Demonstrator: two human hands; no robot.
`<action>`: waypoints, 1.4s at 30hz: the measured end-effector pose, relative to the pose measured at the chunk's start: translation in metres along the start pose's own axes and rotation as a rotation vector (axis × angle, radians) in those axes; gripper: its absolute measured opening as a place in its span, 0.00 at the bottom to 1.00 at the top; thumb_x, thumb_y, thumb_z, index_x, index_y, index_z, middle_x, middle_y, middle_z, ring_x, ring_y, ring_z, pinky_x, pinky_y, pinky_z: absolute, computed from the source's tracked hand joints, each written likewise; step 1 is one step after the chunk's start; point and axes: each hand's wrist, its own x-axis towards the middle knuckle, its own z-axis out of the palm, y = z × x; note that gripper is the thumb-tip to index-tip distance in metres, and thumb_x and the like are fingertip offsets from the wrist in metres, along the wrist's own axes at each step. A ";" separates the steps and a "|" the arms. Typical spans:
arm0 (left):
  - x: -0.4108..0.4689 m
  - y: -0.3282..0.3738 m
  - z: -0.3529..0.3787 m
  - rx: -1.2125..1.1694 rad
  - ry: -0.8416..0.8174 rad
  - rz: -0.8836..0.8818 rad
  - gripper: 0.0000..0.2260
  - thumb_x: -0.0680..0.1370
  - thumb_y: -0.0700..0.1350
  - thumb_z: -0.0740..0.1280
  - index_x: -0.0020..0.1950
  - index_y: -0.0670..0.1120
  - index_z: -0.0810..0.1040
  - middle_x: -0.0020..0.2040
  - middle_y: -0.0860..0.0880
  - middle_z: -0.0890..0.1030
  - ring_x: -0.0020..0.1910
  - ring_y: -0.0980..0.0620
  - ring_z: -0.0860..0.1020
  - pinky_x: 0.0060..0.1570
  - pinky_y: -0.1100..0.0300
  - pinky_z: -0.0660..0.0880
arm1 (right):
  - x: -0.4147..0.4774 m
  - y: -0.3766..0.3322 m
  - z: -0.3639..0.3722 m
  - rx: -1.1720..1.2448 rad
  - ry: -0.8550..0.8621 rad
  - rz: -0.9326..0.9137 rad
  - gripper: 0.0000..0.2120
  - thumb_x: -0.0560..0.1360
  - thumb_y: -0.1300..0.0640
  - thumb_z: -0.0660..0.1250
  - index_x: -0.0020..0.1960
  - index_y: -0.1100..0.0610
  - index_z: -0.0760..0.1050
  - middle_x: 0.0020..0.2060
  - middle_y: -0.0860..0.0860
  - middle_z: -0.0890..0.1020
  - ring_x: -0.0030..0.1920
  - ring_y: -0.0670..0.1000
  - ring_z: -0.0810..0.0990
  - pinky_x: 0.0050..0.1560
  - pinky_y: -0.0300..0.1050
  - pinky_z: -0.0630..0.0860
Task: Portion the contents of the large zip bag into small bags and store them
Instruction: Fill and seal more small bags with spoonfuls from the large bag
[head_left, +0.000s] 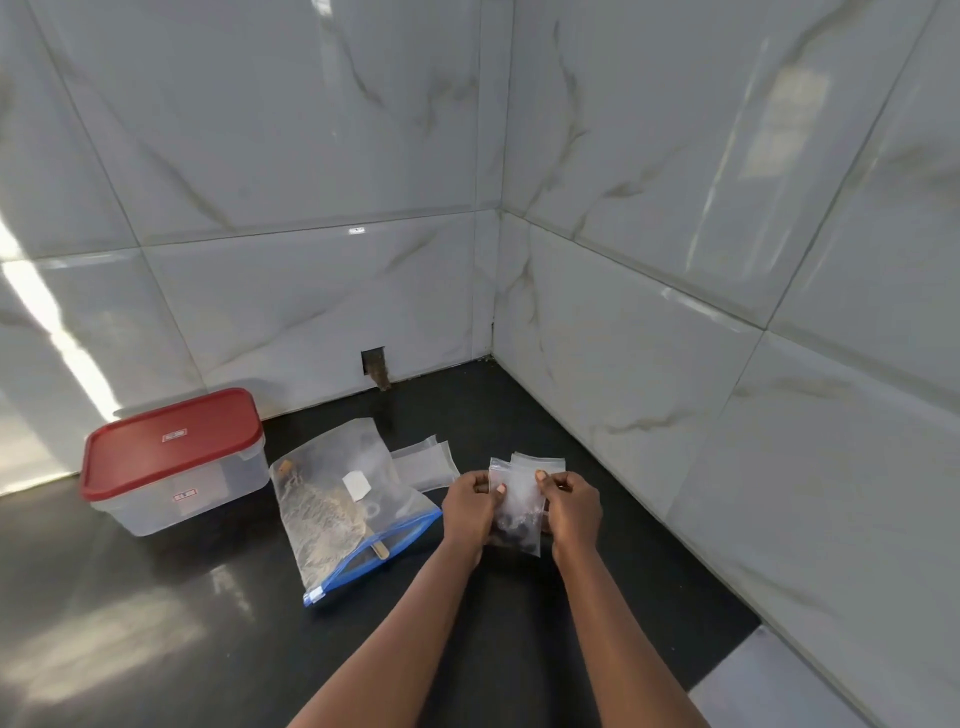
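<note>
A large clear zip bag (337, 499) with a blue zipper strip lies flat on the black counter, holding brownish contents and a white tag. To its right, my left hand (467, 506) and my right hand (571, 506) each pinch one side of a small clear bag (519, 501) near its top. Dark pieces sit in the bottom of that small bag. Another small bag edge shows just behind it. More empty small bags (423, 462) lie flat behind the large bag.
A clear plastic container with a red lid (171, 441) stands at the left, lid on. White marble-look tiled walls (675, 364) meet in a corner behind and to the right. The black counter (156, 623) stretches toward me on the left.
</note>
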 end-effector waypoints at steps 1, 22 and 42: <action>0.002 0.000 0.004 0.015 0.005 -0.004 0.10 0.77 0.42 0.66 0.57 0.45 0.76 0.53 0.47 0.80 0.50 0.52 0.78 0.50 0.58 0.78 | 0.004 0.002 -0.003 -0.038 0.024 -0.003 0.07 0.74 0.55 0.69 0.39 0.56 0.77 0.38 0.54 0.81 0.43 0.56 0.81 0.48 0.52 0.80; 0.002 0.002 -0.025 0.412 0.202 0.260 0.21 0.77 0.35 0.63 0.68 0.48 0.70 0.66 0.48 0.73 0.65 0.53 0.72 0.63 0.63 0.67 | -0.010 0.005 0.061 -0.437 0.023 -0.515 0.08 0.77 0.63 0.63 0.53 0.62 0.78 0.55 0.57 0.76 0.56 0.55 0.75 0.54 0.44 0.74; 0.018 0.009 -0.079 1.056 0.240 -0.163 0.39 0.73 0.34 0.66 0.75 0.51 0.46 0.76 0.46 0.47 0.73 0.36 0.47 0.63 0.26 0.50 | 0.003 -0.014 0.126 -0.730 -0.211 -0.301 0.13 0.78 0.63 0.60 0.61 0.63 0.74 0.60 0.57 0.75 0.59 0.56 0.75 0.56 0.45 0.75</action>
